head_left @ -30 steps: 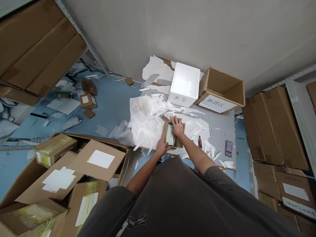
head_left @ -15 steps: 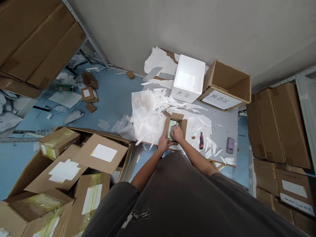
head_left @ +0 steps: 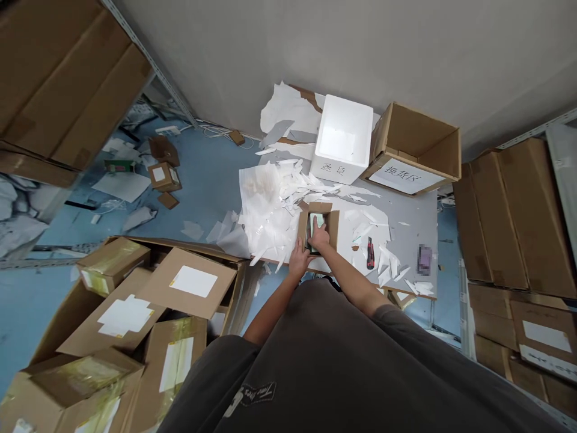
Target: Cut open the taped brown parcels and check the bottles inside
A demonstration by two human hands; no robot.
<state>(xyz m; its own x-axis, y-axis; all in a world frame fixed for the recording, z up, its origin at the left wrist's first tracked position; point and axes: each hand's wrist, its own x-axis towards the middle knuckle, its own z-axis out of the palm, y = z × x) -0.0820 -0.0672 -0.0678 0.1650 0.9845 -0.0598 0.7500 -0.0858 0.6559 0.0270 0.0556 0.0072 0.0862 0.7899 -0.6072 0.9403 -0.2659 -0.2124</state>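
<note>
A small open cardboard box [head_left: 333,227] stands at the table's front edge with its flaps spread. Inside it lies a pale green item [head_left: 316,223]. My right hand [head_left: 320,234] reaches into the box and touches this item, with one finger stretched over it. At the box's near left corner, my left hand [head_left: 299,258] holds the cardboard side. To the right of the box, a red and black utility knife [head_left: 370,253] lies among white paper scraps [head_left: 386,264].
A white foam box [head_left: 345,138] and a larger labelled carton [head_left: 419,147] stand at the back of the table [head_left: 406,210]. Torn white paper [head_left: 265,210] is heaped on the left. A big carton full of parcels [head_left: 193,281] stands at lower left.
My right hand has shifted slightly on the pale green item, and a finger now extends over it. My left hand stays at the box's near left corner. The view has shifted slightly.
</note>
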